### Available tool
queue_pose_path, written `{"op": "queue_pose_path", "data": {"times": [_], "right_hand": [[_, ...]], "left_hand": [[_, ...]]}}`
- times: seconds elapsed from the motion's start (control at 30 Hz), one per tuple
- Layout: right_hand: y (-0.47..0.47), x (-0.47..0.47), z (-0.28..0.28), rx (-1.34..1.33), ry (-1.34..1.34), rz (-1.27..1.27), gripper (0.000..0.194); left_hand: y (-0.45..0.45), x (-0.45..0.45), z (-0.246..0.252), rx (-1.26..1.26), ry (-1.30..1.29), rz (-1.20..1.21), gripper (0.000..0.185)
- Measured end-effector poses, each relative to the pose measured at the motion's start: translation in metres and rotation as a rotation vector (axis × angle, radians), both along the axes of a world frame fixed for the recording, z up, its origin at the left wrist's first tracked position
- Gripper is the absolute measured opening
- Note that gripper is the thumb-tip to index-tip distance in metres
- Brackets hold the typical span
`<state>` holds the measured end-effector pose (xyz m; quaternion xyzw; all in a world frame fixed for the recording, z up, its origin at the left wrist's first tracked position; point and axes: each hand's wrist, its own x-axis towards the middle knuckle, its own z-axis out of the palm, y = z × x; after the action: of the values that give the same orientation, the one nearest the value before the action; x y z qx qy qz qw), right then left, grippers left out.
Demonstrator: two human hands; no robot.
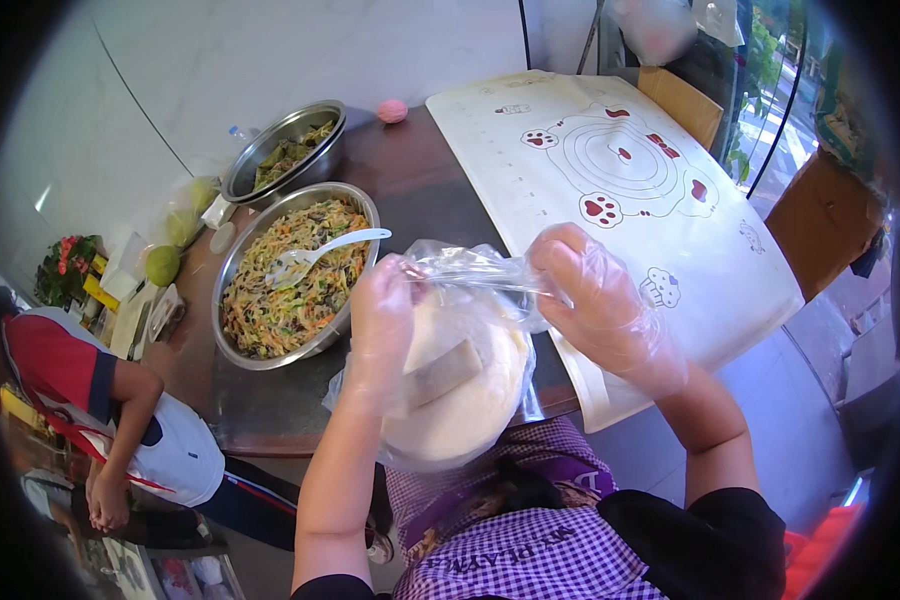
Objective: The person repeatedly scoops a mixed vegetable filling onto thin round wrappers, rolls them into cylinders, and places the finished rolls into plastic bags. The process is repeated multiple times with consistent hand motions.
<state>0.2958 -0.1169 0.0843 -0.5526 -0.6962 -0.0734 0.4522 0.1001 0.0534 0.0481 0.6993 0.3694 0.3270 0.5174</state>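
Observation:
Both my hands wear thin clear plastic gloves. My left hand (382, 330) pinches one side of the gathered mouth of a clear plastic bag (480, 274). On the other side my right hand (589, 304) grips the same edge, and the film is stretched between the two. Inside the bag is a thick, pale, round stack of what look like dough sheets (465, 427), held close to my body at the table's front edge. A flat grey-brown strip (450, 371) lies across the stack, partly hidden by my left wrist.
A steel bowl (328, 333) of shredded mixed filling, with a pale spoon (345, 241) in it, stands left. Behind are stacked steel bowls (249, 187) and a pink ball-like object (392, 111). A printed white mat (487, 161) covers the right side. A person (172, 457) stands left.

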Motion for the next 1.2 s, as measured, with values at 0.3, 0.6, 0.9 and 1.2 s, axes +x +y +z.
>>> {"op": "queue_pose_path", "data": {"times": [0.3,0.6,0.9,1.2], "right_hand": [[0.006,-0.036,-0.041,-0.456,1.160,0.365,0.040],[-0.004,-0.117,-0.085,-0.672,1.786,1.108,0.066],[-0.008,-0.133,-0.036,0.214,0.382,0.151,0.061],[0.005,-0.149,-0.037,0.213,0.006,0.521,0.038]], "left_hand": [[-0.099,-0.061,-0.002,0.439,0.118,0.114,0.058],[-0.080,-0.070,0.004,0.373,-0.594,-0.170,0.062],[-0.067,-0.077,-0.013,0.143,-1.083,-0.039,0.089],[-0.072,-0.077,-0.016,-0.130,-0.784,0.212,0.039]]}}
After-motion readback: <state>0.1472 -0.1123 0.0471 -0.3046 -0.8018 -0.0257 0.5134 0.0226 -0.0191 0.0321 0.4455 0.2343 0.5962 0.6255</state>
